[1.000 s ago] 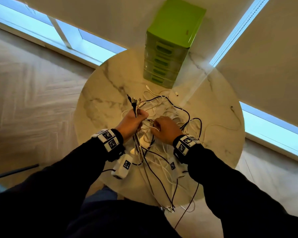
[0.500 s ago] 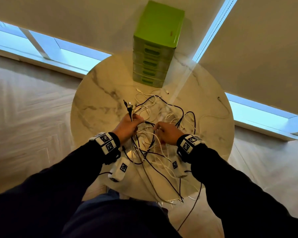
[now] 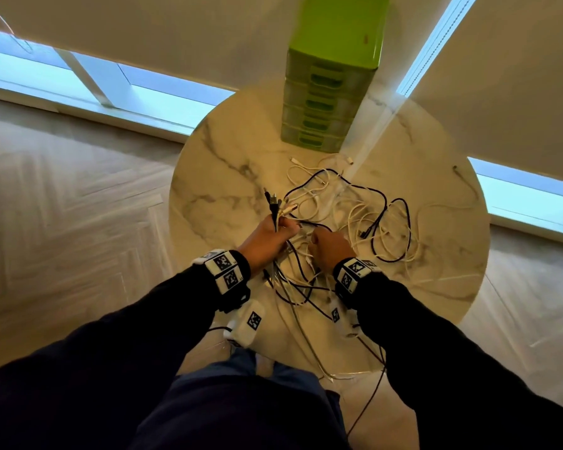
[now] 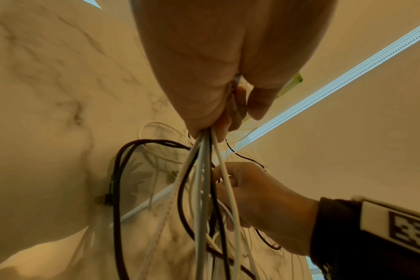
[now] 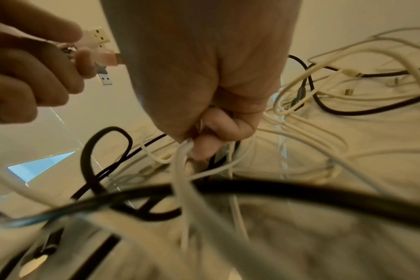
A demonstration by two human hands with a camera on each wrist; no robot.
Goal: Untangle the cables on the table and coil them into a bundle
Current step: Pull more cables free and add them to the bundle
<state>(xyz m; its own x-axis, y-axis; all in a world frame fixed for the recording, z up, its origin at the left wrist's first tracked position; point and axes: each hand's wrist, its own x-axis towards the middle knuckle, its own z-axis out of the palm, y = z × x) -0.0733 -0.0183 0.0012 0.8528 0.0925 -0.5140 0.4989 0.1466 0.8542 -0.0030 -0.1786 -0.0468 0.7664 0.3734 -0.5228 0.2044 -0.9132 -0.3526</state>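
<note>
A tangle of black and white cables (image 3: pixel 355 209) lies on the round marble table (image 3: pixel 221 177). My left hand (image 3: pixel 270 233) grips a bunch of cable ends, their USB plugs (image 3: pixel 275 203) sticking up out of the fist. In the left wrist view the gathered strands (image 4: pixel 204 170) hang down from that hand (image 4: pixel 230 106). Just to its right, my right hand (image 3: pixel 327 243) is curled round white cables. The right wrist view shows its fingers (image 5: pixel 218 130) holding a white cable (image 5: pixel 185 170) above the pile, with the plugs (image 5: pixel 101 51) in the left hand at the upper left.
A green drawer unit (image 3: pixel 332 73) stands at the table's far edge. Loose cable loops spread right of my hands, and several strands hang over the near edge (image 3: pixel 338 373) toward the floor. Window blinds sit behind the table.
Both hands stay closed on the cables and close together. The view has shifted, so the table now sits further right and the drawer unit higher in frame.
</note>
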